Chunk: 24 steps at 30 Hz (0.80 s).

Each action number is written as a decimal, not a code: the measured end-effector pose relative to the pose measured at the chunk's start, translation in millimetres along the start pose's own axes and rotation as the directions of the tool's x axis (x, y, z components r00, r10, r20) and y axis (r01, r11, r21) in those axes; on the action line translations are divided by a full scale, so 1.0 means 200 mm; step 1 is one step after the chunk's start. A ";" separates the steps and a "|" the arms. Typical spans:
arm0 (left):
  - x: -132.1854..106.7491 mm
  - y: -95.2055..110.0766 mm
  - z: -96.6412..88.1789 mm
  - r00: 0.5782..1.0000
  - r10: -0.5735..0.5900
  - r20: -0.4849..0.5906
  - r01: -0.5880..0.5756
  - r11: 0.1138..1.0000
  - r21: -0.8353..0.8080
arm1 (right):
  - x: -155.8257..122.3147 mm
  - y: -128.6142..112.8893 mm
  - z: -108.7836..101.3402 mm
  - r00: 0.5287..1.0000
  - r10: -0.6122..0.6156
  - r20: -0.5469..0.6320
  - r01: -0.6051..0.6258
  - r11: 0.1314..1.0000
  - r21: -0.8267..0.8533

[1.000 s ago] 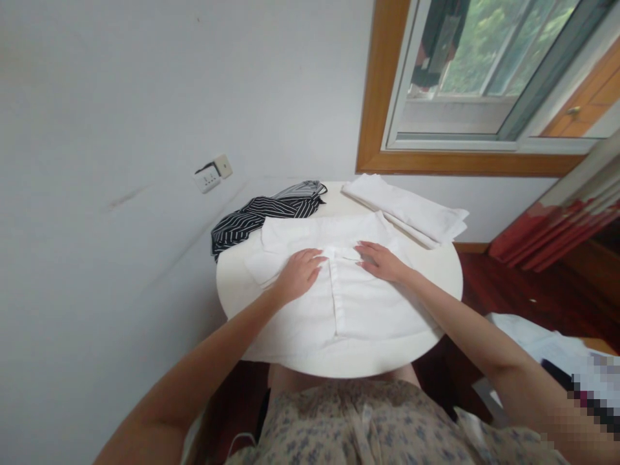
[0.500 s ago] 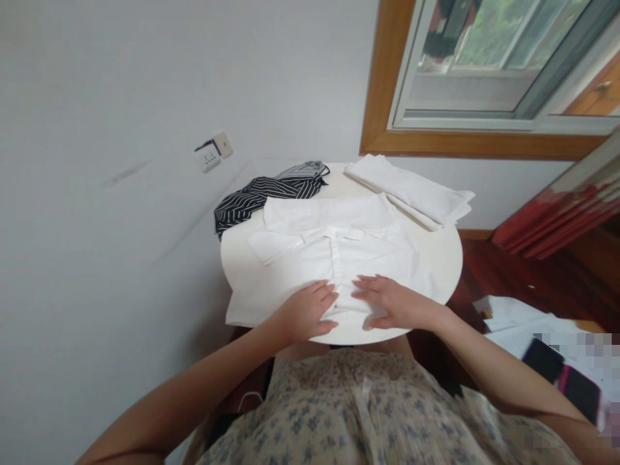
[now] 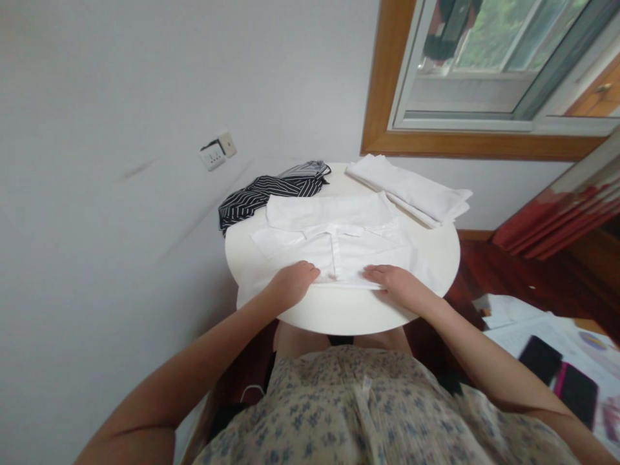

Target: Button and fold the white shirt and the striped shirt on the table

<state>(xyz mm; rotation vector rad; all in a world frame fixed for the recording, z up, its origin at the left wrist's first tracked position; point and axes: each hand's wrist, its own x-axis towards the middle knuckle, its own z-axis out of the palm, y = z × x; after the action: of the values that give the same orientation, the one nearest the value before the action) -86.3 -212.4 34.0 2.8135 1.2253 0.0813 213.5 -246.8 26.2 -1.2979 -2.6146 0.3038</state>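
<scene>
- Head view, largest first: round white table (image 3: 339, 313) against the wall below a wood-framed window (image 3: 387, 77); a wall socket (image 3: 217, 150) sits on the wall to its left.
- White shirt (image 3: 349, 248) lies flat on the table centre, collar toward the wall, button placket running toward the person. Half a second ago its hem hung over the near table edge; now its near edge stops short of the rim and bare tabletop shows in front of it. Judgement: the lower part has been turned up or under, so the fold is shortening the garment.
- Folded white cloth (image 3: 411, 190) lies at the far right of the table, apart from the shirt; striped black-and-white garment (image 3: 271, 190) is bunched at the far left, just beside the shirt's collar end.
- Left hand (image 3: 293, 284) is on the shirt's near left corner, fingers curled together over the fabric edge; whether they pinch it I cannot tell.
- Right hand (image 3: 397, 284) rests on the near right edge, fingers together and flat, pressing down.
- Change in hands: a second ago both were up by the collar, then at mid-placket close together; now they sit at the near edge and wider apart.
</scene>
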 end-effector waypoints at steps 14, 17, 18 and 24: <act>-0.25 -0.43 -0.18 0.895 -0.435 0.095 0.423 0.898 0.123 | -0.21 0.49 -0.21 0.879 0.473 0.059 -0.469 0.881 -0.069; -0.31 -0.51 -0.16 0.888 -0.455 0.066 0.451 0.890 0.068 | -0.29 0.57 -0.22 0.850 0.526 0.033 -0.526 0.850 0.017; -0.32 -0.54 -0.16 0.884 -0.466 0.043 0.464 0.885 0.045 | -0.31 0.60 -0.22 0.847 0.531 0.021 -0.532 0.845 0.055; -0.33 -0.60 -0.17 0.754 -0.626 -0.199 0.586 0.777 -0.230 | -0.37 0.71 -0.20 0.858 0.510 -0.065 -0.448 0.803 0.394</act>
<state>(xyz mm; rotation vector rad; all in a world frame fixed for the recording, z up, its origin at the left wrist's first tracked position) -221.6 -177.1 56.6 2.1775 2.0363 0.5021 376.4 -219.0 19.8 -1.7347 -1.9245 0.6923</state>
